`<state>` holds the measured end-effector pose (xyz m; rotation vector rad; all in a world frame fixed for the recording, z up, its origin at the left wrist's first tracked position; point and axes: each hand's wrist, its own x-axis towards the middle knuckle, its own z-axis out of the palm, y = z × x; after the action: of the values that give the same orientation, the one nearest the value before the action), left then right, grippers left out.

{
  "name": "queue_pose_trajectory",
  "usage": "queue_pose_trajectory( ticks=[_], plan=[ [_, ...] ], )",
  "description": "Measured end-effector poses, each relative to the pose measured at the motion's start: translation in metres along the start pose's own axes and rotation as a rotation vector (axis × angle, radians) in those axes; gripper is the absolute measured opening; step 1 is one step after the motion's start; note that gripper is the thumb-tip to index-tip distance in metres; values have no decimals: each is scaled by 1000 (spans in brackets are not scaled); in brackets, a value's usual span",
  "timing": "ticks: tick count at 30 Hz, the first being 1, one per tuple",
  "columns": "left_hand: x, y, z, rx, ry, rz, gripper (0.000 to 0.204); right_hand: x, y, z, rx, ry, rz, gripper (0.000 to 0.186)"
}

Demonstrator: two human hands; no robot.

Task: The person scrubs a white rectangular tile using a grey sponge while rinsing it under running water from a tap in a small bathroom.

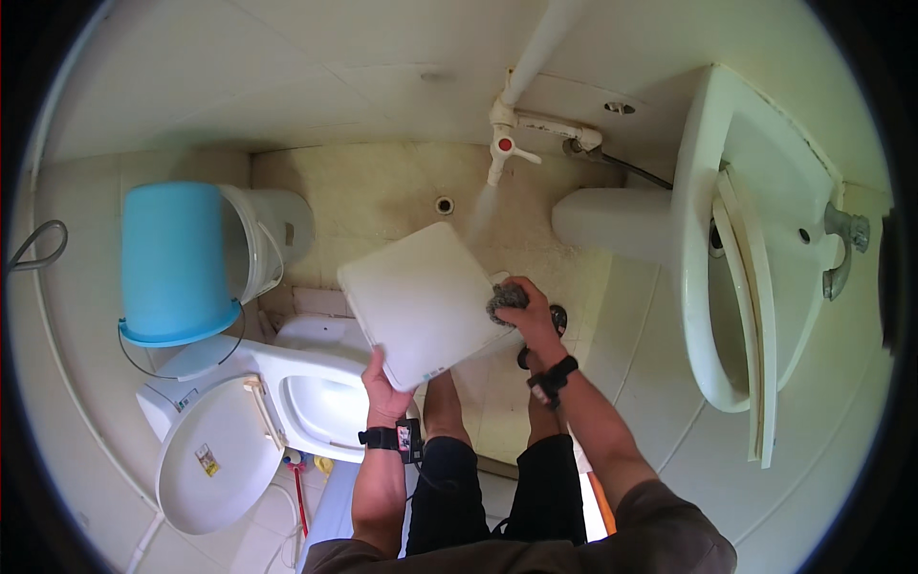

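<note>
Head view looks straight down into a tiled bathroom, and the landmark is the white square panel (421, 301) (it looks like a plastic lid or cover, slightly tilted) held above the floor in the middle. At the panel's lower edge the left hand (384, 387) grips it, fingers closed over the rim, a black wrist strap just below. At the panel's right edge the right hand (526, 316) is closed around a grey steel scouring pad (505, 301), which is pressed against that edge; this wrist also carries a black strap. Above and right of the panel a white wall tap (502, 143) with a red cap sends a thin stream of water (481, 210) down toward the panel's upper right corner. Below and left of the panel stands a white toilet (306, 392) with its seat and round lid (215, 459) open. Left of the panel a blue bucket (177, 263) sits on top of a white bucket (268, 234). Well to the right of the panel a white pedestal washbasin (755, 258) with a metal faucet (843, 249) hangs on the wall. Directly below the panel the person's legs in black trousers (497, 488) stand on the cream floor tiles (382, 191)
</note>
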<state>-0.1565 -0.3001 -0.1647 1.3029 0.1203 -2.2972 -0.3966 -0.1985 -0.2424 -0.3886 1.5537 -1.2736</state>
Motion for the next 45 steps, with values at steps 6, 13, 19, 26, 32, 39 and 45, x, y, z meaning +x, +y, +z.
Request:
queue_pose_trajectory(
  ticks=[6,13,19,26,32,39,45],
  plan=[
    [31,-79,36,178,-256,280,51,-23,1,48,541,540,252,45],
    [78,-95,11,692,307,300,31,-42,14,82,258,500,98,42],
    [46,-77,34,440,324,370,42,15,2,38,117,226,214,42],
    [13,-64,47,387,265,368,46,55,-1,4,118,154,193,40],
    [2,-42,26,612,117,145,46,-4,6,-14,167,301,331,38],
    [46,29,-24,382,83,-31,44,10,-4,-24,214,-41,211,35],
    [50,-35,24,41,-203,177,53,-21,7,30,411,410,236,35]
  ],
)
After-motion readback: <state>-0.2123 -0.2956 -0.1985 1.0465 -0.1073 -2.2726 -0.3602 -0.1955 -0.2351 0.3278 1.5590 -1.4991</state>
